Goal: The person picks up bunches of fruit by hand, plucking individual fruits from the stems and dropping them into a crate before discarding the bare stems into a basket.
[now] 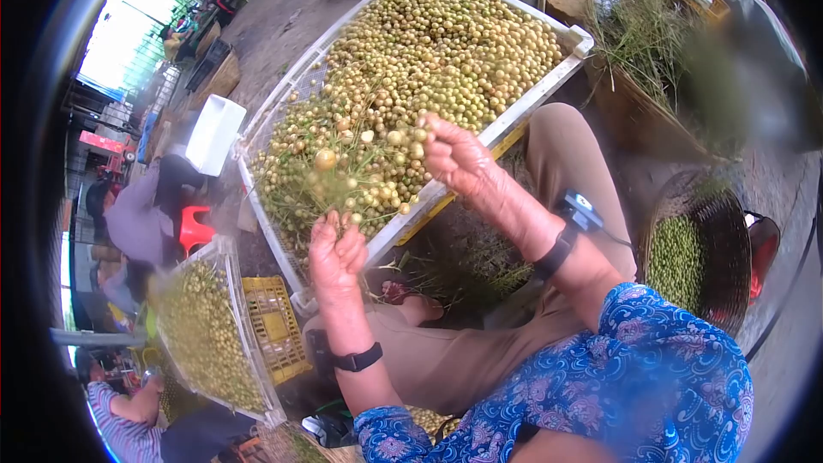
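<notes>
A large white-framed mesh tray [544,90] holds a thick layer of small round yellow-brown fruits [429,51]. Over its near left part, my left hand [337,257] is closed around thin green stems [334,197] that carry several of the fruits. My right hand [459,154] is above the tray's near edge, its thumb and fingers pinched together at what looks like one small fruit. Fingertips partly hide that fruit. Loose stems and leaves mix with the fruits around my left hand.
A second fruit-filled tray [206,326] and a yellow crate [274,330] stand at left. On the right are a basket of stripped stems [643,34] and a wicker basket of green fruits [677,261]. A white container [214,135] adjoins the tray. Other people sit at left.
</notes>
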{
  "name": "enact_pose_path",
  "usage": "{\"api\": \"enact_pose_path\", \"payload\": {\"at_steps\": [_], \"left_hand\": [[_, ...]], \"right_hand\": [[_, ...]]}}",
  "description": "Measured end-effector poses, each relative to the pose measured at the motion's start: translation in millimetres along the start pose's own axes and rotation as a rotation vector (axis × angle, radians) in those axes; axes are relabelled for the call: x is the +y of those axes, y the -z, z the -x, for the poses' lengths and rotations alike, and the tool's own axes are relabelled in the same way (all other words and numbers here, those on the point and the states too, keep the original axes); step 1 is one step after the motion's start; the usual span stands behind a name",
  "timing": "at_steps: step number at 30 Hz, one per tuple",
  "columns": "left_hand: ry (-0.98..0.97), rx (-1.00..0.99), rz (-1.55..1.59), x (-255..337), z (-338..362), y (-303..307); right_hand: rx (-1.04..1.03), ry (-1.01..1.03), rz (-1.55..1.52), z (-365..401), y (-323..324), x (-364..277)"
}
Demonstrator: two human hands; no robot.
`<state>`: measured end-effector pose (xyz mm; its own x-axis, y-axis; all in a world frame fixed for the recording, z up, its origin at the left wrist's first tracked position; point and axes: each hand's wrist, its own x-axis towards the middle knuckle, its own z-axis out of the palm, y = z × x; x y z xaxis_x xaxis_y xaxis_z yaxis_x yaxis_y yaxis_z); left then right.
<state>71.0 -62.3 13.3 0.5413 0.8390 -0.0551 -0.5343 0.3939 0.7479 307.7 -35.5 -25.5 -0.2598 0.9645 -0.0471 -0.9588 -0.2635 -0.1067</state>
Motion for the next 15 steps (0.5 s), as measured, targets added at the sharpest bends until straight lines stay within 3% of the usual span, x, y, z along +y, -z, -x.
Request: {"api": "enact_pose_path", "payload": {"at_steps": [1, 3, 6, 9, 11, 15], "left_hand": [[0.003, 0.013, 0.001, -0.7, -0.1, -1.2], [-0.010, 0.027, 0.006, -1.1, -2.1, -4.7], [-0.015, 0.107, 0.018, 0.1, -1.7, -9.2], [-0.024, 0.080, 0.036, 1.8, -4.3, -8.4], [-0.022, 0.043, 0.033, 0.1, -4.8, -5.6], [0.008, 0.029, -0.020, -1.9, -3.7, -7.1]], "right_hand": [[-0.099, -0.003, -0.162, -3.1, 2.7, -5.1], [-0.127, 0.026, -0.108, 1.1, 4.0, -13.2], [-0.144, -0.036, 0.237, 10.4, -1.9, -10.2], [-0.079, -0.210, 0.442, 13.1, -9.5, 3.8], [-0.035, -0.209, 0.591, 15.4, -19.5, 14.8], [-0.029, -0.193, 0.464, 10.4, -20.8, 24.0]]}}
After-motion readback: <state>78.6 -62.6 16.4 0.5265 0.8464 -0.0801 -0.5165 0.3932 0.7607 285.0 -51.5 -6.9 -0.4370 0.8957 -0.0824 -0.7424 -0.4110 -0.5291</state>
